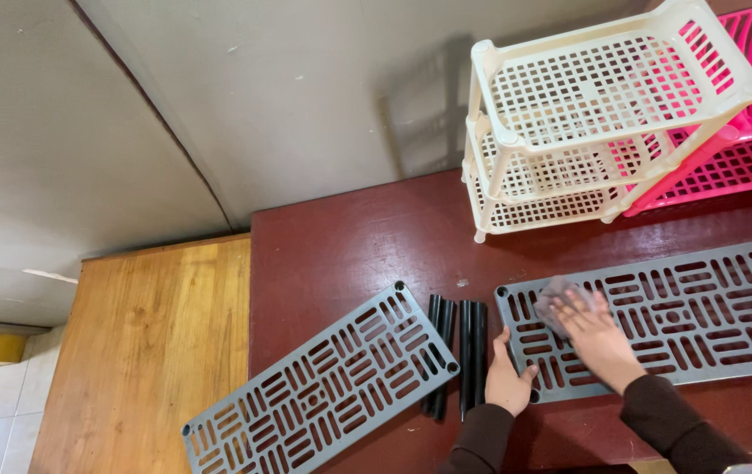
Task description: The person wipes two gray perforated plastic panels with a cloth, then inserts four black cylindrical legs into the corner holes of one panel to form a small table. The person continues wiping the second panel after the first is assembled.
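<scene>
A dark red worktop fills the lower middle of the view, with a lighter wooden table butted against its left edge and a grey wall behind both. At the far right corner of the worktop stands a cream plastic rack with three slotted tiers, and a pink rack leans close behind it, touching or nearly so.

Two grey slotted shelf panels lie flat on the worktop. The right panel runs off the right edge of the view; the left panel lies at an angle, its lower corner near the front edge. Between the two panels lie several black tubes, side by side and pointing away from the person.

The right hand rests on the right panel near its left end, fingers together and pressed down on a small grey cloth that lies flat on the slots. The left hand sits at the near left corner of the same panel, fingers curled around its edge, just beside the tubes. Both arms wear dark brown sleeves.
</scene>
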